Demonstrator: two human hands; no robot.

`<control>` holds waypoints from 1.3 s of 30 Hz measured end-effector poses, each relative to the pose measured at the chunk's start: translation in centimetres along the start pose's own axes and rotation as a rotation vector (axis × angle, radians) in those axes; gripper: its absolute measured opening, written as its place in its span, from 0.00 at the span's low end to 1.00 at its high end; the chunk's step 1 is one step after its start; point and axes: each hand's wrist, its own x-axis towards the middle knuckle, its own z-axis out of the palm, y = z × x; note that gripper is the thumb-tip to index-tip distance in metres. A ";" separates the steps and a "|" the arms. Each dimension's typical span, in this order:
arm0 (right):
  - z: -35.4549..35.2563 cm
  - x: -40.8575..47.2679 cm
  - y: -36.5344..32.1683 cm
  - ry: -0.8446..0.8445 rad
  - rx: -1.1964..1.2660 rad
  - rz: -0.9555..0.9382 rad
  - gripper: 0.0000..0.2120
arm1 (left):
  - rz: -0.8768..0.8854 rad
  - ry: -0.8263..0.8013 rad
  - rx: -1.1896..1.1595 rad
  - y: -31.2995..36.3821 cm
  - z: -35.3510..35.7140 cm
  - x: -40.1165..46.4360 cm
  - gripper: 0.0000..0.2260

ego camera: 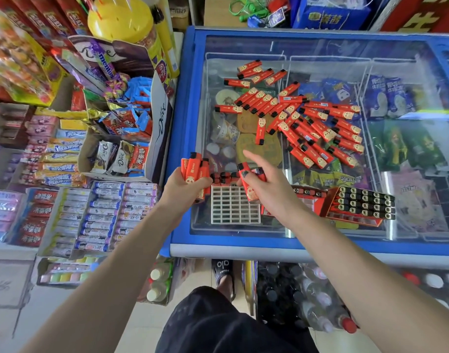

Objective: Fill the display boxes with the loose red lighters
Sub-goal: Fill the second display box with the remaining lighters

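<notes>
Many loose red lighters [312, 126] lie scattered on the glass lid of a blue chest freezer [182, 138]. My left hand [185, 186] grips a bunch of several red lighters [195, 169] at the lid's front left. My right hand [266, 189] holds a red lighter [247, 184] just above a white grid display tray [235, 206], with its index finger stretched forward. The tray's far row holds a few lighters [224, 177]; its other cells look bare. To the right, a red display box [361, 206] stands tilted and is packed with lighters.
Left of the freezer are open cartons of chocolate and sweets [121, 138] and rows of candy rolls [103, 217]. Ice-cream packs show through the glass. Bottled drinks [315, 301] stand on the floor below the front edge, beside my sandalled foot [224, 273].
</notes>
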 end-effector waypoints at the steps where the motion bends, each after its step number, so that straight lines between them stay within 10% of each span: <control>1: 0.0 0.0 0.3 0.008 -0.034 -0.018 0.24 | 0.000 0.008 0.020 0.0 0.0 0.1 0.13; 15: 0.8 0.9 3.9 0.095 -0.660 -0.412 0.08 | 0.162 0.099 0.382 0.6 1.2 1.3 0.18; 39: 2.4 1.5 6.2 0.247 -1.035 -0.537 0.11 | 0.314 0.115 0.526 0.4 1.5 1.2 0.18</control>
